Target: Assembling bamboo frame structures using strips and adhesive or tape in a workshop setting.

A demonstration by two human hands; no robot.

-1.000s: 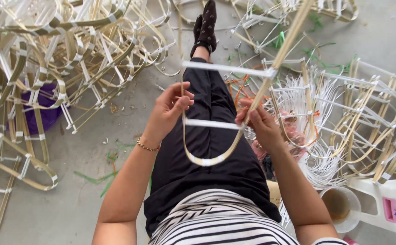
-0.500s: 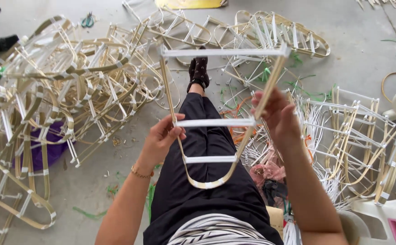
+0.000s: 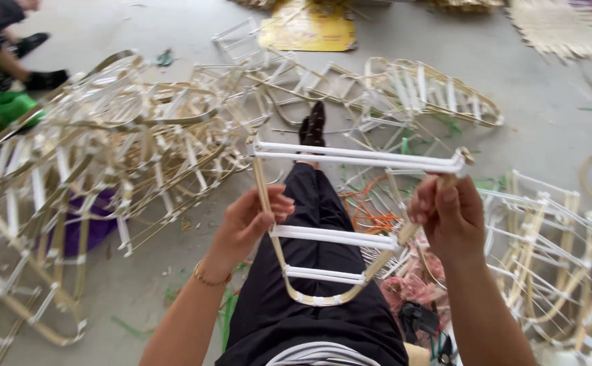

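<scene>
Cane frame (image 3: pixel 337 234) held up over my lap.
My left hand (image 3: pixel 252 220) grips its left side rail; my right hand (image 3: pixel 445 213) clasps the right rail.

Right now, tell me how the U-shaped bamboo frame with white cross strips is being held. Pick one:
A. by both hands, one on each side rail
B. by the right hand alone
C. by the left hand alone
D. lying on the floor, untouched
A: the left hand grips the left rail and the right hand the right rail of the U-shaped bamboo frame with white cross strips, raised above the person's lap.
</scene>
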